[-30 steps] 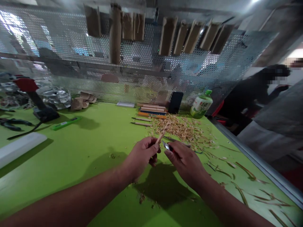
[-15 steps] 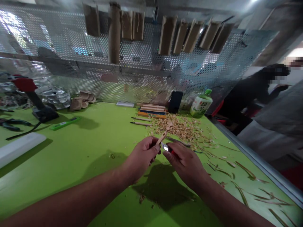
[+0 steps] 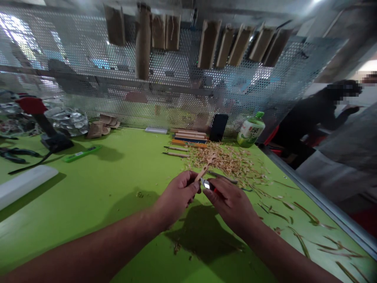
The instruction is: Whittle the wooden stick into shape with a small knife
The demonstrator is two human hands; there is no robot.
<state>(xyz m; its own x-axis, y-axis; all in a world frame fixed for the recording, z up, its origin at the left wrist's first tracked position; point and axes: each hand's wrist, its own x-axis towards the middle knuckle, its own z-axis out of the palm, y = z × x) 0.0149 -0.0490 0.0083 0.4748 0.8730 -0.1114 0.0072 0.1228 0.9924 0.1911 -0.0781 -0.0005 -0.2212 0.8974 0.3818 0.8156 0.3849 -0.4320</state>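
Note:
My left hand is closed round the lower end of a slim carved wooden piece, which tilts up and away and has a small hole in it. In my right hand is a utility knife with a red part showing under the fingers. Its blade lies against or very close to the wood, just beyond my left thumb; whether it cuts in cannot be made out. Both hands hover over the green tabletop. Behind them spreads a heap of wood shavings.
Pencils and strips, a dark phone and a green-capped bottle stand at the back. Leftward are a green box cutter, pliers and a white block. A person is beyond the right edge.
Almost nothing differs. The hands, the wooden piece and the knife keep the same pose, and the whole view has shifted very slightly.

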